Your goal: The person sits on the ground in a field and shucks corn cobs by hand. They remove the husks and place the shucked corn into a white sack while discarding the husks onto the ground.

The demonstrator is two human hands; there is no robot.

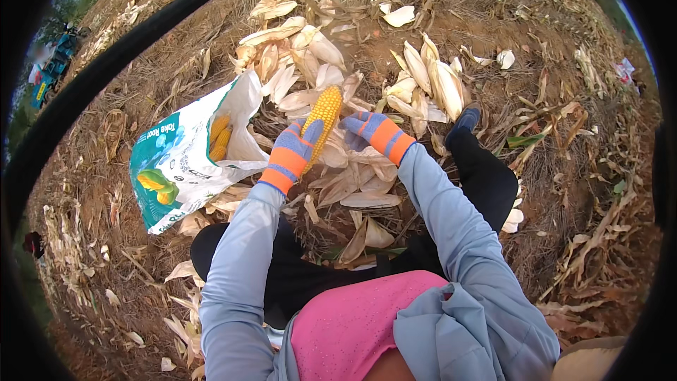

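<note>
My left hand (294, 151), in an orange and grey-blue knit glove, grips a husked yellow ear of corn (327, 112). The ear is tilted, its tip pointing up and away from me. Just to its right is my right hand (374, 132), gloved alike, with fingers curled. Whether its fingertips pinch anything is hard to see. Left of my left hand a printed white and teal woven sack (185, 143) lies on its side, mouth turned towards me. Inside it show a few bare yellow ears (220, 137). Loose dry husks (365, 174) cover the ground below my hands.
Beyond my hands spreads a pile of pale husks (304, 53). To its right lies a cluster of corn ears in husk (436, 76). My shoe (463, 120) rests beside that cluster. Dry stalks litter the soil. A teal vehicle (53, 71) stands far left.
</note>
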